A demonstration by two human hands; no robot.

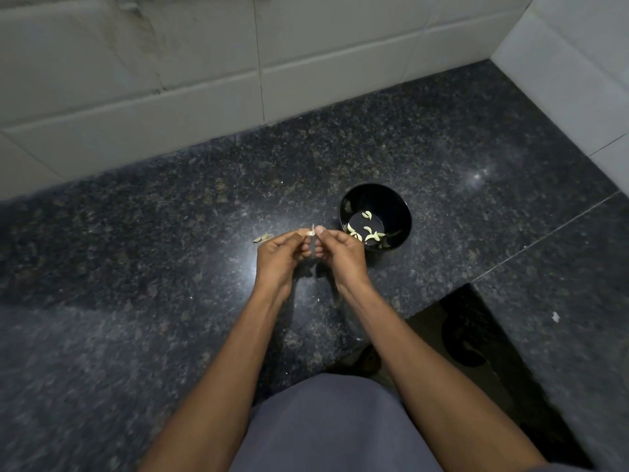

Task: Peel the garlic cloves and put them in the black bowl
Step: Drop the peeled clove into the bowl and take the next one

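Both hands, left hand (277, 255) and right hand (340, 253), pinch one garlic clove (310, 231).

Dim indoor scene, overall dark, cool cast. Overhead light throws soft glare patch on polished counter (143, 253) just beneath hands, second smaller starburst glint toward counter's right edge. Faint shadows of forearms fall on stone near front edge. Bowl (398, 212) interior glossy, catching reflections. Wide-angle bending curves wall tiles (136, 80) at top and left. Lower left counter smeared, soft; centre reasonably sharp. Recess at right nearly black.
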